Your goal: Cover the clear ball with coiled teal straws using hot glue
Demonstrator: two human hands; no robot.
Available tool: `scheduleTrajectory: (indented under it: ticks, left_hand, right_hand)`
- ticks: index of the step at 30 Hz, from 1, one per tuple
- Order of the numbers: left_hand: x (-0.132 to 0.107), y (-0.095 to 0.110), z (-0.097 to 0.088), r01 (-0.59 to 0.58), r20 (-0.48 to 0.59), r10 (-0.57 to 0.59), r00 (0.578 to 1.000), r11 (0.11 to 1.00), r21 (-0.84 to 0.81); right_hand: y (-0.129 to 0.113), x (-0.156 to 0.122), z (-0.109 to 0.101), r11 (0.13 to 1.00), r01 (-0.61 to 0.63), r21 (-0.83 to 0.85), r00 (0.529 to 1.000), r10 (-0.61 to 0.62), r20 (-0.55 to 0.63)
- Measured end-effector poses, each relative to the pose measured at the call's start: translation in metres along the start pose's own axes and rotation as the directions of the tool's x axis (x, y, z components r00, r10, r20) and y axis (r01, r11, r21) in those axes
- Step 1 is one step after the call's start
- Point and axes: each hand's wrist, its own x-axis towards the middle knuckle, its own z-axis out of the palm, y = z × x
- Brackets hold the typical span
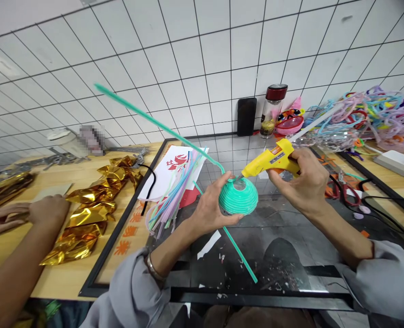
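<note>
My left hand (211, 200) grips a green coiled ball (240, 199), wound from pipe cleaner, with a round opening at its top. One long green pipe cleaner (154, 122) runs from the ball's upper left toward the wall. Below my left hand another green pipe cleaner (241, 255) slants down over the dark tabletop. My right hand (306, 177) is closed around a yellow hot glue gun (272, 160) with a long white glue stick in its rear. Its nozzle meets or nearly meets the ball's top rim, close to my left fingertips.
Left of me, another person's hands (48, 212) rest by crumpled gold foil (92, 218). Pipe cleaners (174, 196) lie on white paper (168, 164). A phone (246, 116) and glass bottle (268, 114) stand by the wall. Tangled pipe cleaners (369, 114), red scissors (350, 193) and black cords lie right.
</note>
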Motion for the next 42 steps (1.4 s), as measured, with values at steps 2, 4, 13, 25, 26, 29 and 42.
scheduleTrajectory:
  ticks: [2,4,13,25,26,29,42]
  left_hand:
    - [0.0,0.0,0.0,-0.017,-0.007,0.017,1.0,1.0,0.001]
    - [0.001,0.001,-0.001,-0.022,-0.006,0.022,1.0,1.0,0.0]
    - [0.001,0.005,-0.002,-0.016,0.0,0.016,1.0,1.0,0.024]
    - [0.002,0.007,-0.003,-0.021,0.006,0.021,1.0,0.998,0.051]
    - [0.002,0.006,-0.002,-0.022,0.006,0.022,1.0,0.998,0.054]
    - [0.002,0.005,-0.002,-0.029,0.008,0.028,1.0,0.998,0.059]
    - [0.003,0.007,-0.002,-0.017,0.016,0.016,1.0,0.999,0.041]
  right_hand:
    - [0.001,0.0,0.001,1.0,0.03,0.002,0.999,-0.03,-0.022]
    - [0.001,0.0,0.001,0.999,0.042,0.014,0.999,-0.042,-0.034]
    - [-0.006,0.002,-0.006,0.999,-0.054,-0.003,0.992,0.054,0.111]
    - [-0.005,0.004,-0.008,0.997,-0.076,0.015,0.985,0.073,0.156]
    - [-0.005,0.004,-0.009,0.997,-0.08,0.015,0.984,0.077,0.159]
    - [-0.006,0.004,-0.009,0.998,-0.063,0.018,0.988,0.06,0.145]
    - [-0.005,0.005,-0.011,0.997,-0.066,0.04,0.982,0.058,0.179]
